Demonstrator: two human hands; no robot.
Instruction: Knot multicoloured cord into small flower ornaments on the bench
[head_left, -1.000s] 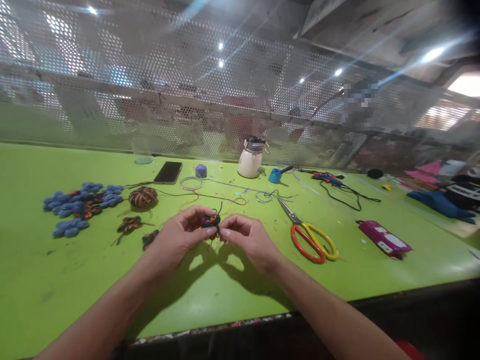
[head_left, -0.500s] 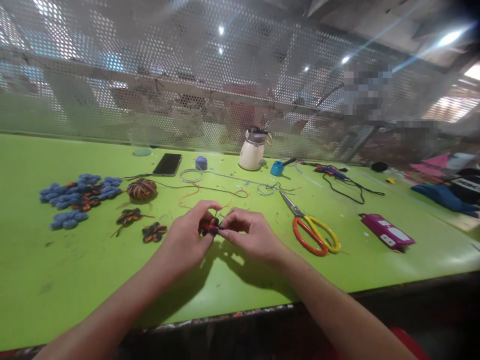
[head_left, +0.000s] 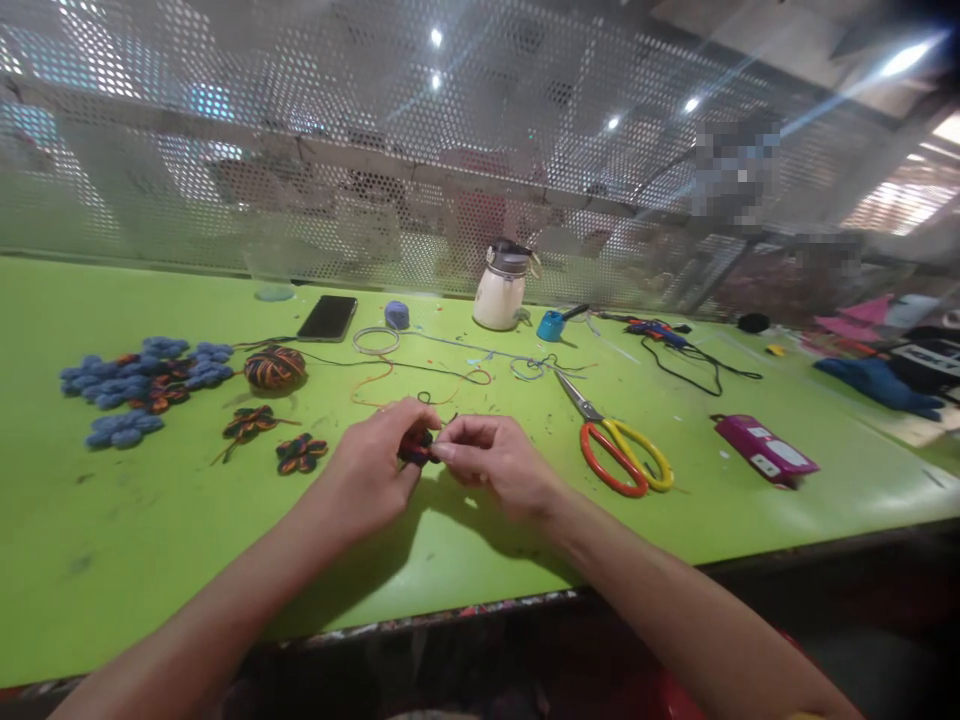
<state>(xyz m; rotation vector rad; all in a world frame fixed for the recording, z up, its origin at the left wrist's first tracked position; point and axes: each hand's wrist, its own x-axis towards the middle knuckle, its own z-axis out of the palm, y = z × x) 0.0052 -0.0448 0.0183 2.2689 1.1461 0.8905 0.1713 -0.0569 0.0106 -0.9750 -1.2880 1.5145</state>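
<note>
A small dark yarn flower [head_left: 415, 447] with orange and red strands is held above the green table, partly hidden by fingers. My left hand [head_left: 373, 462] is closed round its left side. From the right, my right hand [head_left: 501, 462] pinches its edge between thumb and fingertips; whether a loose strand is in that pinch cannot be made out. Just left of my hands lies a dark multicoloured flower [head_left: 301, 454], with another one [head_left: 250, 423] behind it trailing yarn ends. A ball of orange and black yarn [head_left: 275, 370] rests farther back.
Blue crocheted flowers [head_left: 124, 429] lie in a cluster at left. A phone [head_left: 327, 318], a blue yarn ball [head_left: 397, 314], a bottle [head_left: 499, 290] and a blue pot [head_left: 550, 325] stand along the back. Scissors [head_left: 615, 455], a purple box [head_left: 765, 450] and a glue gun [head_left: 656, 333] are at right.
Both hands stay together at the yarn flower while the fingers shift and turn it. My left fingers now cover more of it. The whole view has moved slightly.
</note>
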